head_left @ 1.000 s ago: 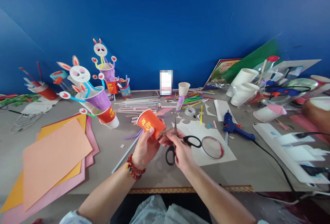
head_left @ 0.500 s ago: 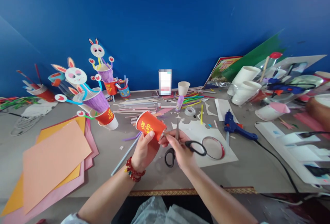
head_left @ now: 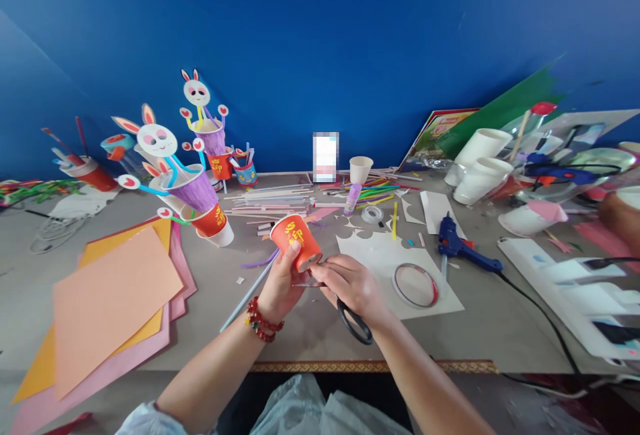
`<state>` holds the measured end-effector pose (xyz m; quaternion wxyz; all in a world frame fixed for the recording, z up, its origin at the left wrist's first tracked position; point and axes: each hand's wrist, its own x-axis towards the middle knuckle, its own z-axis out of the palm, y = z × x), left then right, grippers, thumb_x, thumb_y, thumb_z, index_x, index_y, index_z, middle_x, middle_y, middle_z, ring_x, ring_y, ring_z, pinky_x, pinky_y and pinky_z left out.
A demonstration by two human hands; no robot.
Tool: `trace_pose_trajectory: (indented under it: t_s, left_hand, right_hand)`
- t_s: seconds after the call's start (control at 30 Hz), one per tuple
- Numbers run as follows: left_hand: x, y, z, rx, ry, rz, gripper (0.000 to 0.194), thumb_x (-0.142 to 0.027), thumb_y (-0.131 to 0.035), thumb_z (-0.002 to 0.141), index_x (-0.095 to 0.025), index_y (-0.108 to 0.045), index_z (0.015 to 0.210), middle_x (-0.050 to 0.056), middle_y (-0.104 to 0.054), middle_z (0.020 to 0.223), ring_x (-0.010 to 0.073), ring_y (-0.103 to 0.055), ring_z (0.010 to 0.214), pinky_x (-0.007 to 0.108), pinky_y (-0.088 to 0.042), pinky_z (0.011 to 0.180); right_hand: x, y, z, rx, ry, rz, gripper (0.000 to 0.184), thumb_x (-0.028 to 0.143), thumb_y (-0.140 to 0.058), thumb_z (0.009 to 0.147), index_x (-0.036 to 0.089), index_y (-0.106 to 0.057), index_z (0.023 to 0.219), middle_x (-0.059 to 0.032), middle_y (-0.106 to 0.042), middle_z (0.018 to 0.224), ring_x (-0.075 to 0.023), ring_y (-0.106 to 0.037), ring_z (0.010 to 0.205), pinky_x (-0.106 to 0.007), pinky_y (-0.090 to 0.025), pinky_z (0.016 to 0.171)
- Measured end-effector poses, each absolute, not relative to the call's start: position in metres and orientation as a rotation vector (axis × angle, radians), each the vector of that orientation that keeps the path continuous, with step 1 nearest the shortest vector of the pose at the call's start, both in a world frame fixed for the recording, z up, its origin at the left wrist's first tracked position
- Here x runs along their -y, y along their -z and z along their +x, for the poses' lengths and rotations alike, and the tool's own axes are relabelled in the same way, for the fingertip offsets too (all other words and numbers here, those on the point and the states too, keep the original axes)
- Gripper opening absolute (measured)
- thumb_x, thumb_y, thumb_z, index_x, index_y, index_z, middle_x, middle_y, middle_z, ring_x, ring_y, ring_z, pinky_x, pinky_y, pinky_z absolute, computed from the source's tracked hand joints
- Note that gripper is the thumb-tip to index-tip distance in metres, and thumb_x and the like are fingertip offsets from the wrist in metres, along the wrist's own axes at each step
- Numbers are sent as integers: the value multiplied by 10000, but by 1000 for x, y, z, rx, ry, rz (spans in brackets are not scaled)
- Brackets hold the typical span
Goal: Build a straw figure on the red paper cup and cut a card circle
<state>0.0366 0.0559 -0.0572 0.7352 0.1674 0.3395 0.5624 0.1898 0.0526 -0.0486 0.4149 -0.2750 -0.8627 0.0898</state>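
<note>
My left hand (head_left: 281,283) is closed around a red paper cup (head_left: 296,238) with yellow lettering. The cup lies tilted, its rim toward the upper left and its base toward my right hand. In my right hand (head_left: 355,285) is a pair of scissors (head_left: 356,323); one black handle loop shows below the fingers. The blades point left, low beside the cup's base, and are partly hidden by my fingers. Whether they touch the cup I cannot tell. Right of my hands, a tape ring (head_left: 416,285) rests on a white paper sheet (head_left: 390,307).
Coloured paper sheets (head_left: 115,301) lie at left, in front of rabbit cup figures (head_left: 193,188). Loose straws and sticks (head_left: 273,201), a white cup (head_left: 361,169) and a glue stick (head_left: 353,198) stand farther back. At right are a blue glue gun (head_left: 467,248) and a power strip (head_left: 565,288).
My right hand has turned the scissors from blades-up to blades pointing left under the cup's base. The cup has tilted more, its base swinging downward. The view has shifted slightly.
</note>
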Motion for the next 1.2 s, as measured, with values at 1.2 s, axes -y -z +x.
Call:
trace_pose_trajectory:
  t_s: [1.2]
  left_hand:
    - [-59, 57, 35, -638, -1166, 312, 389, -379, -775, 769, -63, -698, 982, 139, -760, 927, 220, -709, 865, 307, -535, 826]
  right_hand:
    - [-59, 48, 194, 2131, -463, -669, 181, 93, -500, 914, 202, -635, 965, -58, -718, 844, -190, -665, 790, -290, -524, 731]
